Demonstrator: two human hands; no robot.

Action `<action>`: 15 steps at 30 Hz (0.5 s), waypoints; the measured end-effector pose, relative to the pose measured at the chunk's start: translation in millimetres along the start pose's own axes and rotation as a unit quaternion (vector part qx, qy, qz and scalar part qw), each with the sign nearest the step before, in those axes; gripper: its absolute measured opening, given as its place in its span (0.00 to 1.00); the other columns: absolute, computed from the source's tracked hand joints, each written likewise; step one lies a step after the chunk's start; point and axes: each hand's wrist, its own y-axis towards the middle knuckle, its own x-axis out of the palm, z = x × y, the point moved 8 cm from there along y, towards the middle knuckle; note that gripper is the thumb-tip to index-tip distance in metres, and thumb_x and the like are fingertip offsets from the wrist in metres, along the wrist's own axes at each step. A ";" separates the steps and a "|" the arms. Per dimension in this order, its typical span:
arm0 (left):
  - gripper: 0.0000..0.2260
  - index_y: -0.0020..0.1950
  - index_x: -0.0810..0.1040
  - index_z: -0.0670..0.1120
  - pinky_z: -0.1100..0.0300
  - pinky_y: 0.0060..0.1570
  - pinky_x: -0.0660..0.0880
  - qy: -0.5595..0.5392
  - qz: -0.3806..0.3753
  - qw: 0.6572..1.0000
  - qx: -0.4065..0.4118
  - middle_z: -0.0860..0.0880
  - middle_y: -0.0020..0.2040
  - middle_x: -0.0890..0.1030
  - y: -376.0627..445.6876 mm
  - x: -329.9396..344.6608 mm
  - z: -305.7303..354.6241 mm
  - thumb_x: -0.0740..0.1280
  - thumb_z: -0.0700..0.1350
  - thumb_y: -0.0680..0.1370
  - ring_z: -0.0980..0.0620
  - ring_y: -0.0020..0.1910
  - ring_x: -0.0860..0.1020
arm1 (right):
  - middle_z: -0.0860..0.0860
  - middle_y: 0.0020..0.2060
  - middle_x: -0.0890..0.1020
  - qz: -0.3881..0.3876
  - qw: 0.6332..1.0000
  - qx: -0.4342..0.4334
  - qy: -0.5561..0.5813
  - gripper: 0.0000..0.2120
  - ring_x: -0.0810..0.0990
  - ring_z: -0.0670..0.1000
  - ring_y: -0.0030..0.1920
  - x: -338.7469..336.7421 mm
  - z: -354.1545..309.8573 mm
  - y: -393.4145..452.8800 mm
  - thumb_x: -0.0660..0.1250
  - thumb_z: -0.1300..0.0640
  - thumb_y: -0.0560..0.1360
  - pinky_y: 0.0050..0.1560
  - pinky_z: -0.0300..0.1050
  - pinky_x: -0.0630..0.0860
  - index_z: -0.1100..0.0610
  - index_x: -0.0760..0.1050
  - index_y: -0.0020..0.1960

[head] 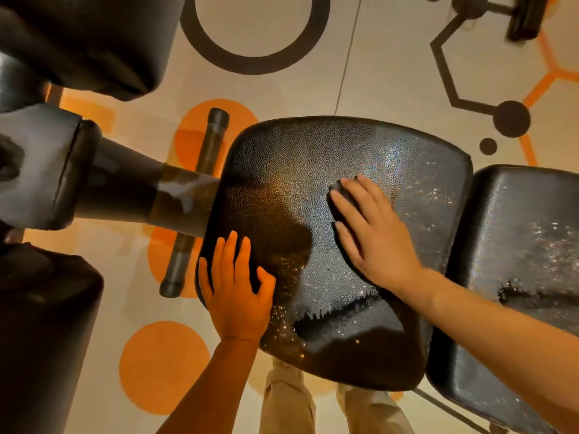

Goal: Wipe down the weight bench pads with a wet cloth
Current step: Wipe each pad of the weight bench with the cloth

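Observation:
The black textured seat pad (282,170) of the weight bench fills the middle of the head view. It has a torn patch near its front edge and glistens with wet spots. My right hand (372,233) lies flat with straight fingers on a small dark cloth (343,191), pressing it onto the pad's right half; only a corner of the cloth shows past the fingertips. My left hand (235,286) rests flat on the pad's left front corner, fingers straight. To the right, a second black pad (526,220) adjoins the seat and is also torn.
Black roller pads (47,164) and the bench frame stand at the left. A black floor bar (197,202) runs under the seat's left edge. The floor is pale with orange circles and dark lines. My legs in beige trousers (288,402) stand below the seat. Another machine's foot (526,17) is top right.

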 end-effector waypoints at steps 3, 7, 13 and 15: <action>0.21 0.68 0.74 0.41 0.38 0.71 0.61 0.023 -0.003 1.000 0.009 0.42 0.71 0.72 0.3 -3.9 7.0 0.57 0.46 0.77 0.41 0.72 0.67 | 0.59 0.66 0.74 -0.002 0.999 -0.037 -0.016 0.18 0.70 0.60 0.69 -10.0 2.6 1.0 0.62 0.53 0.81 0.74 0.60 0.59 0.61 0.75 0.66; 0.19 0.66 0.73 0.40 0.41 0.71 0.60 -0.011 -0.010 1.000 0.007 0.42 0.68 0.72 25.4 -13.7 33.1 0.57 0.47 0.79 0.41 0.69 0.69 | 0.59 0.68 0.73 0.002 0.998 -0.063 0.005 0.17 0.69 0.59 0.70 -2.9 8.7 20.4 0.63 0.55 0.80 0.74 0.59 0.59 0.58 0.75 0.67; 0.23 0.75 0.65 0.42 0.47 0.76 0.52 0.001 -0.075 0.987 0.145 0.43 0.77 0.61 49.5 20.2 81.2 0.53 0.49 0.81 0.46 0.77 0.57 | 0.60 0.68 0.74 0.013 0.994 -0.108 -0.027 0.14 0.71 0.61 0.68 4.9 7.6 15.8 0.64 0.57 0.80 0.72 0.58 0.63 0.61 0.77 0.64; 0.24 0.75 0.65 0.43 0.47 0.76 0.52 0.005 -0.076 0.987 0.143 0.44 0.77 0.62 49.9 23.0 78.7 0.53 0.49 0.81 0.46 0.78 0.56 | 0.62 0.66 0.74 0.046 0.994 -0.091 -0.049 0.14 0.73 0.63 0.66 -1.8 25.6 34.3 0.66 0.60 0.79 0.70 0.60 0.66 0.63 0.78 0.63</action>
